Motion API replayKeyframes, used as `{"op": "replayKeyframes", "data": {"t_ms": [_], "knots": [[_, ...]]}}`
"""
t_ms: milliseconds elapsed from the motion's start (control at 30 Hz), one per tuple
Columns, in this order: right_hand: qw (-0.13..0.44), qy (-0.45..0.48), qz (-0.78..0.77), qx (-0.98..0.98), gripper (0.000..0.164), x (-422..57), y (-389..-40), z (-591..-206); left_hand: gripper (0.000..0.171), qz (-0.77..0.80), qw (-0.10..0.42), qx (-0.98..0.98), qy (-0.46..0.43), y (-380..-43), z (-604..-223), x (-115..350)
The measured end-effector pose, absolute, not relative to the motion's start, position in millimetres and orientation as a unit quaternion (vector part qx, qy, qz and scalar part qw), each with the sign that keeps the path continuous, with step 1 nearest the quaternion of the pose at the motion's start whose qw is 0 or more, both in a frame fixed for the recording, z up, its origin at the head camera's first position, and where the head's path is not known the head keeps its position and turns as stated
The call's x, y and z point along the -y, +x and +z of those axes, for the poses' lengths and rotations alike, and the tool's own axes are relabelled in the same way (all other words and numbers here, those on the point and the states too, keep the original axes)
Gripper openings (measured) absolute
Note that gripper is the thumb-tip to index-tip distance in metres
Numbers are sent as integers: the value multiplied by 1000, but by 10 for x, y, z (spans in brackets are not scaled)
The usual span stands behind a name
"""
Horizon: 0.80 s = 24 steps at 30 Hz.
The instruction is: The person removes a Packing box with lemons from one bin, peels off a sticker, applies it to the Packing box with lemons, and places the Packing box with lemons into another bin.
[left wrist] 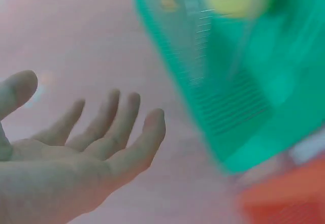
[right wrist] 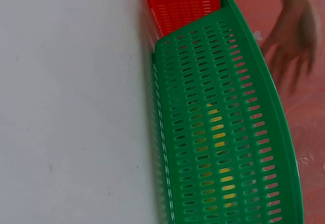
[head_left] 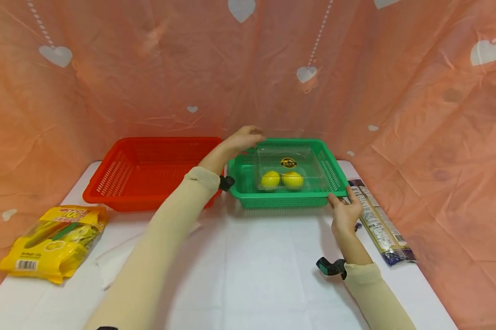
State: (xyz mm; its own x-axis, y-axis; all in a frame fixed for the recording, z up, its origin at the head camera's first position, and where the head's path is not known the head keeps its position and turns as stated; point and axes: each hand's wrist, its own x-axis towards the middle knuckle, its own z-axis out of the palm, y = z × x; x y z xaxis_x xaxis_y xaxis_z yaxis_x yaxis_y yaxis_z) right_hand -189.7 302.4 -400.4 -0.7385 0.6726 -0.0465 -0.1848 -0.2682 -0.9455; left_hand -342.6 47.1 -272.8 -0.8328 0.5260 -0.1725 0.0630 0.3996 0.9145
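Observation:
A green plastic basket (head_left: 287, 201) stands at the back of the table. Inside it lies a clear plastic box (head_left: 310, 172) with a round black-and-yellow label, and two yellow balls or fruits (head_left: 292, 180) show through it. My right hand (head_left: 347, 211) grips the basket's front right corner at the rim. Above the back left part of the same basket my left hand (head_left: 245, 138) hangs in the air, fingers spread and loosely bent. Nothing is in that left hand (left wrist: 96, 142) in the left wrist view, where the basket (left wrist: 244, 148) is blurred.
A red basket (head_left: 149, 201) stands close to the green one's left side. At the table's left edge lies a yellow snack bag (head_left: 52, 243); long flat packets (head_left: 382, 224) lie along the right edge. An orange curtain (head_left: 248, 82) with hearts hangs behind.

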Motion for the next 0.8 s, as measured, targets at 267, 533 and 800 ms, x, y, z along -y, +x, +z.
{"op": "replayKeyframes", "data": {"t_ms": [267, 533, 800], "knots": [[288, -226, 762, 534, 68, -3010, -1913, -3954, 42, 382, 66, -851, 354, -2538, -2376, 160], [278, -234, 754, 548, 69, -3021, -1913, -3973, 33, 210, -174, -892, 362, -1752, -3004, 451], [271, -240, 746, 559, 70, -3062, -1882, -4007, 90, 84, -73, -949, 295, -1565, -3602, 611]]}}
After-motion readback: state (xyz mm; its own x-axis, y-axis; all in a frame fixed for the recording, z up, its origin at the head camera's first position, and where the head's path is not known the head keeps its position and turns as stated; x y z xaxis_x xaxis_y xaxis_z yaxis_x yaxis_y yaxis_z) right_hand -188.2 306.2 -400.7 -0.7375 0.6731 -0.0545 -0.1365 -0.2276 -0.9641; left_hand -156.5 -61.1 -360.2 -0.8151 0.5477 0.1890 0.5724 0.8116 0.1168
